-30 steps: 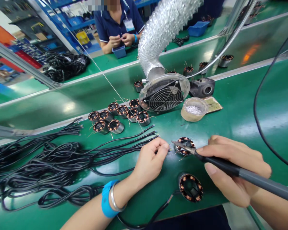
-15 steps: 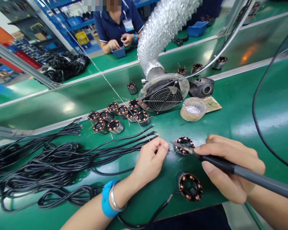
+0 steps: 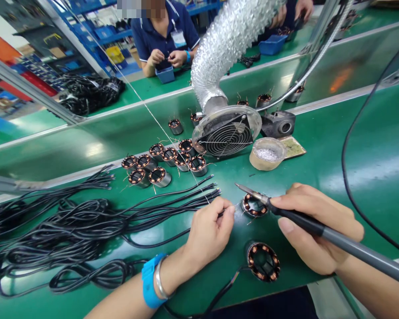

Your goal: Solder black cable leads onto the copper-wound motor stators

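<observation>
My right hand (image 3: 319, 226) is closed round a soldering iron (image 3: 335, 239) with a black and grey handle. Its metal tip slants up and left, just above a copper-wound motor stator (image 3: 254, 206). With thumb and forefinger, my left hand (image 3: 209, 230) pinches the end of a black cable (image 3: 173, 240); thin wires poke out towards the stator. The fingers partly hide the cable end. A thin pale strand (image 3: 159, 124) runs down from the upper left to behind this hand. Closer to me stands a second stator (image 3: 263, 262), with a cable lying against its left side.
Bundled black cables (image 3: 86, 221) cover the left of the green bench. Several stators (image 3: 159, 176) stand behind them. A fan-type extractor (image 3: 226, 133) with a silver duct, a round tub (image 3: 267, 153) and an iron holder (image 3: 279, 124) are at the back. Across the divider sits a co-worker (image 3: 166, 35).
The iron's tip has lifted away from the wires by my left fingers, slightly up and left. My left hand still pinches in nearly the same place. Another person's hands have appeared at the back right.
</observation>
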Available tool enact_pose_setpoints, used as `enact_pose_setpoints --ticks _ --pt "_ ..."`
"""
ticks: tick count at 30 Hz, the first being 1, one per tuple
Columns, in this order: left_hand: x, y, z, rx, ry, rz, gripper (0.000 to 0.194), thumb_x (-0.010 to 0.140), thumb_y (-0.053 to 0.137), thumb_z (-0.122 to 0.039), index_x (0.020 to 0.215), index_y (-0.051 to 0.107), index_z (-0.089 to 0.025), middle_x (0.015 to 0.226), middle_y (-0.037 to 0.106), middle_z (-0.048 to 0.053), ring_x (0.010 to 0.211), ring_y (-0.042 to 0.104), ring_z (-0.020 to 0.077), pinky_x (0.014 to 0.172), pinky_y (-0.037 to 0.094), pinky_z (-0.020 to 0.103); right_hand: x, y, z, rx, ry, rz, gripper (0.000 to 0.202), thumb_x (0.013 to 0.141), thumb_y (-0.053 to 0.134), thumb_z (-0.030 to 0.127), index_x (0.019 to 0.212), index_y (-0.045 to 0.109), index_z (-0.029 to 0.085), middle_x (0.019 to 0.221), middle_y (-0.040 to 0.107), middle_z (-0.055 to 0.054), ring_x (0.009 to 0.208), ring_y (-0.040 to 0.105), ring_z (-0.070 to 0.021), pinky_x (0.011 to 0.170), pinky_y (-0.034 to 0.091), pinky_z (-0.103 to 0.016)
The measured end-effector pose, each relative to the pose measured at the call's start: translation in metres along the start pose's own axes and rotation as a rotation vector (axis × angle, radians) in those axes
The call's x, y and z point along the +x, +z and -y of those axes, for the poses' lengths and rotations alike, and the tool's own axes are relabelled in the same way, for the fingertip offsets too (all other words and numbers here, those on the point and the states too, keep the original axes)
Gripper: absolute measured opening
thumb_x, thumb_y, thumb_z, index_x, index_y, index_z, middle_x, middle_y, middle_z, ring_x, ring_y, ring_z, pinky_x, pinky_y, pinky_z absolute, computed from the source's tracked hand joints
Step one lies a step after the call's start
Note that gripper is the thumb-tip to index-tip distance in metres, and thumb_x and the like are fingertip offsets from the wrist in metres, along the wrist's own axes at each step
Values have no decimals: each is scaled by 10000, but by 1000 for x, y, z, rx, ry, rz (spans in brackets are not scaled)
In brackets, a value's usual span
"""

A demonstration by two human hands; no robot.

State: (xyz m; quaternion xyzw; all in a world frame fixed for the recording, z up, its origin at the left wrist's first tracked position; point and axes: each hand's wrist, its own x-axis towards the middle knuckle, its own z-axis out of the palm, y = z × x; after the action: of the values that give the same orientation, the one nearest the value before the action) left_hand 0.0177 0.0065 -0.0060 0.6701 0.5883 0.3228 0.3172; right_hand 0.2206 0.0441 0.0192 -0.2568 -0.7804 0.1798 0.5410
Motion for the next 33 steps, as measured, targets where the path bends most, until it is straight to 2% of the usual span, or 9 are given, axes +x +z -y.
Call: enact_pose_setpoints --ticks 5,8,11,14,18,21,25,28,33 --pt "-8 8 8 185 250 -82 145 935 481 -184 827 577 -183 651 572 -26 544 504 94 554 353 216 3 3 0 -3 -28 -16 368 784 581 52 1123 657 173 855 691 -55 629 589 -169 548 484 -330" --pt "-9 8 8 214 289 -81 133 934 477 -183 848 577 -181 683 605 -15 550 521 99 558 353 225 1 4 -1 -9 -32 -13 367 801 581 59 1140 658 179 861 694 -55 642 603 -173 559 496 -331" --pt "-5 1 4 145 164 -5 142 948 459 -212 845 554 -184 646 561 -33 546 489 103 559 336 236 -4 7 -4 -51 29 -1 390 849 587 75 1219 629 191 893 707 -43 681 641 -159 582 522 -296" --pt "3 -8 -1 -54 -10 131 235 985 411 -286 796 513 -192 639 506 -41 587 458 111 578 331 240 -4 17 -9 -61 107 85 391 898 572 56 1259 600 205 912 732 -13 688 671 -111 616 545 -219" --pt "9 -15 1 -239 -40 258 300 998 387 -377 797 509 -190 706 494 -26 664 438 128 625 337 256 2 34 -12 26 34 206 288 886 580 37 1116 653 194 934 736 -15 726 681 -110 682 559 -209" --pt "9 -18 -1 -219 -25 286 278 1001 378 -370 848 523 -189 739 498 -21 686 441 134 650 339 267 5 38 -12 14 -15 204 282 886 546 24 1076 656 201 815 709 6 643 639 -105 621 537 -214" --pt "10 -21 -6 -120 -26 276 221 984 409 -320 852 528 -188 756 530 -15 712 472 140 677 341 274 1 32 -12 7 13 175 247 874 574 27 1046 635 193 838 708 1 664 648 -103 642 535 -208" --pt "11 -18 -6 -292 -129 287 254 969 419 -363 812 515 -188 683 515 -24 651 458 130 635 343 260 -3 28 -12 10 10 218 253 869 586 25 1059 635 185 821 709 2 643 651 -100 626 532 -199" --pt "9 -7 2 -601 -308 271 336 921 476 -448 701 451 -196 563 421 -62 495 313 85 507 264 225 -6 29 -14 18 -9 241 269 882 588 27 1095 626 187 902 733 -10 702 682 -113 677 553 -217"
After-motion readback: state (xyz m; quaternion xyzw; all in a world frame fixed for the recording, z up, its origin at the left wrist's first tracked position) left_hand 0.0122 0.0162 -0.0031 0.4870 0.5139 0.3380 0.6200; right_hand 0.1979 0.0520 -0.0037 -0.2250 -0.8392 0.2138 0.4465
